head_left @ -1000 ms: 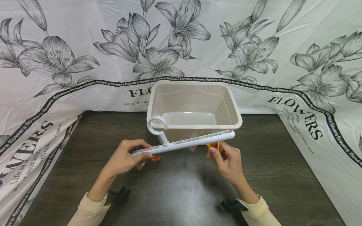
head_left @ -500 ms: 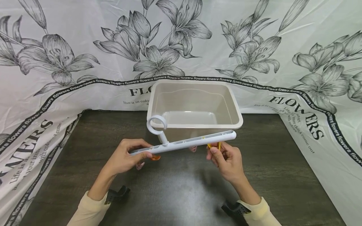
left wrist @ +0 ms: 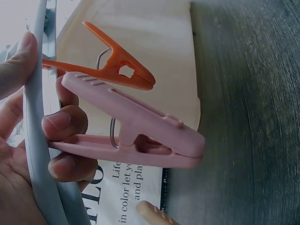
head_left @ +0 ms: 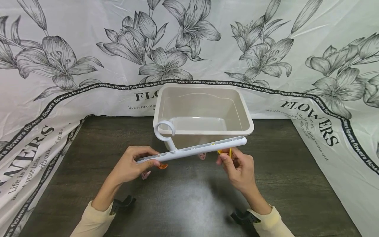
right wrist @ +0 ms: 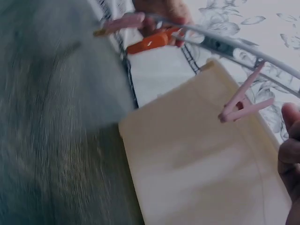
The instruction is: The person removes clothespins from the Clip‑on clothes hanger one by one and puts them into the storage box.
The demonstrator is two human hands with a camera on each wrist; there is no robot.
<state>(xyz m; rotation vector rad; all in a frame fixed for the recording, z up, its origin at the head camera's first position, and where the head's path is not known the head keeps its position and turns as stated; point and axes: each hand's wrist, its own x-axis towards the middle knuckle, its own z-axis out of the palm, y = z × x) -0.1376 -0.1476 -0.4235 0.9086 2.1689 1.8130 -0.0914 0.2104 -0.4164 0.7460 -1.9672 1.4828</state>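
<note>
My left hand [head_left: 133,164] grips the left end of a pale blue-white plastic clip hanger [head_left: 189,152], held tilted with its right end higher. From the bar rises a round hook [head_left: 172,128]. Near my left fingers an orange clothespin [left wrist: 126,70] and a pink clothespin [left wrist: 154,129] hang from the bar; in the left wrist view both tips are closed together. Another pink clothespin [right wrist: 239,101] hangs further along. My right hand [head_left: 240,169] pinches a yellow clothespin [head_left: 230,152] under the bar's right part. In the right wrist view that clothespin is out of sight.
Behind the hanger stands a beige plastic tub [head_left: 204,133] with nothing visible inside. A dark wooden table [head_left: 183,204] lies under the hands. White cloth with flower prints [head_left: 118,65] surrounds its back and sides.
The yellow clothespin between my right fingers has turned slightly and its handles shift a little. My left hand and the hanger stay nearly where they were.
</note>
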